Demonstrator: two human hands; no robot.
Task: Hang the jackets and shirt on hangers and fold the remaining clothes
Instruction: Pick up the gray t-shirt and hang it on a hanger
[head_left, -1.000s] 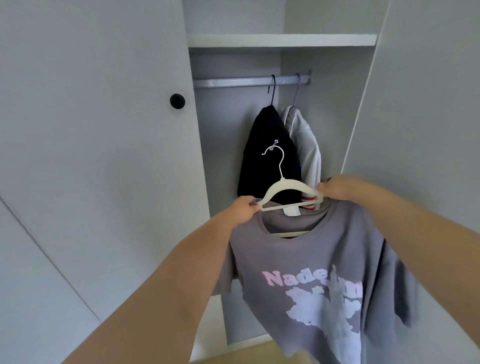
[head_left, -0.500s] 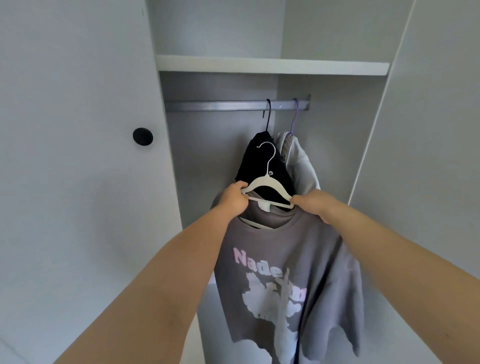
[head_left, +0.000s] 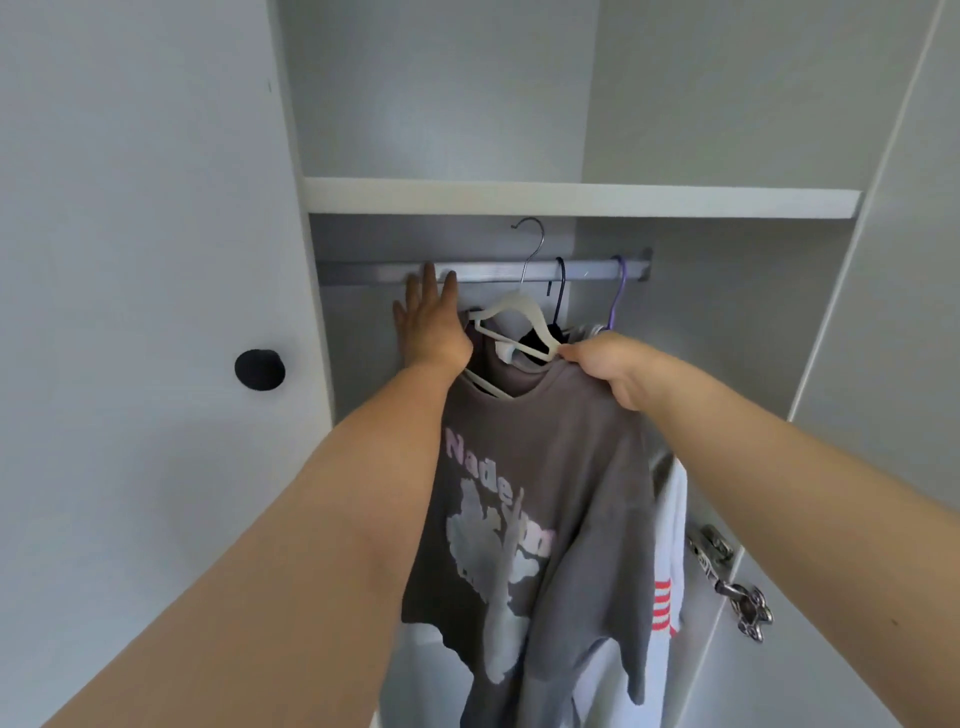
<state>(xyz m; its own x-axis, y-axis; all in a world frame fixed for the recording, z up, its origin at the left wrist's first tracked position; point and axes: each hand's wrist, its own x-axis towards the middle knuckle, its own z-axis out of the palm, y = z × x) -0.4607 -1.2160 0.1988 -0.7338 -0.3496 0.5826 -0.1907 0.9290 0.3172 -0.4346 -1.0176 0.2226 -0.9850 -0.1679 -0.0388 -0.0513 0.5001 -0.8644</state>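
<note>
Right hand (head_left: 602, 361) pinches the grey printed T-shirt (head_left: 540, 493) at its shoulder, on a white plastic hanger (head_left: 511, 310). Left hand (head_left: 428, 327) has straight, spread fingers up by the silver metal rail (head_left: 363, 272), towards its left end.

I get one view only, the head-worn wide-angle camera, close up at the open wardrobe (head_left: 441, 104), facing forward and tilted up toward rail (head_left: 493, 271) and shelf (head_left: 571, 197), left forearm (head_left: 332, 519) and right forearm (head_left: 779, 467) entering from below.
</note>
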